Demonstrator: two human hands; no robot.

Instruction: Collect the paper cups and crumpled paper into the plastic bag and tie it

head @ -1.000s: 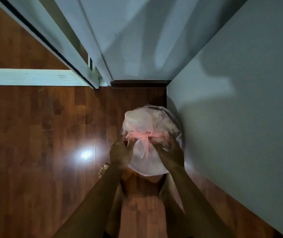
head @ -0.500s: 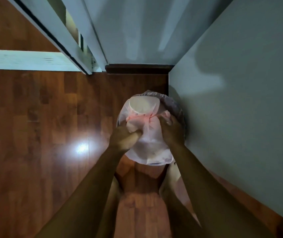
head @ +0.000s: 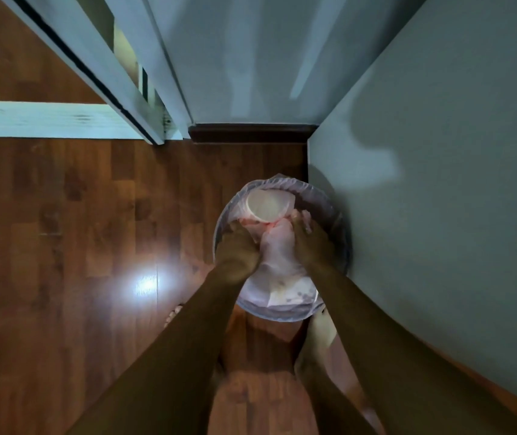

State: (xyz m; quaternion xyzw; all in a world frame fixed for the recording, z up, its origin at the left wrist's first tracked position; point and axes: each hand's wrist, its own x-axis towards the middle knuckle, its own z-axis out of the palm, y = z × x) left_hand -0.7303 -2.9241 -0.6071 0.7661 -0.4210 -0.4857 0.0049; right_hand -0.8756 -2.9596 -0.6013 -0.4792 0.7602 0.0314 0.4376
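Brown laminate wood floor (head: pixel 62 246) fills the near and left part of the view, with a bright glare spot on it. Two bare forearms reach forward from the bottom edge. The person's bare foot (head: pixel 321 335) stands on the floor just below a round bin. The left hand (head: pixel 235 249) and right hand (head: pixel 309 243) are both down inside the round lined waste bin (head: pixel 329 202), on either side of a translucent pinkish-white plastic bag (head: pixel 277 255). Both hands have their fingers curled round the gathered plastic at the bag's knotted pink neck, the left from the left side, the right from the right. The bag sits in the bin, its lower end towards the near rim. A white paper cup (head: pixel 266 205) shows through the plastic at the bag's far end, its round mouth facing up. The bin stands against the pale grey wall (head: pixel 439 215) on the right, near the corner. Beyond it run a dark skirting board (head: pixel 251 135) and a white door frame (head: pixel 131 98).
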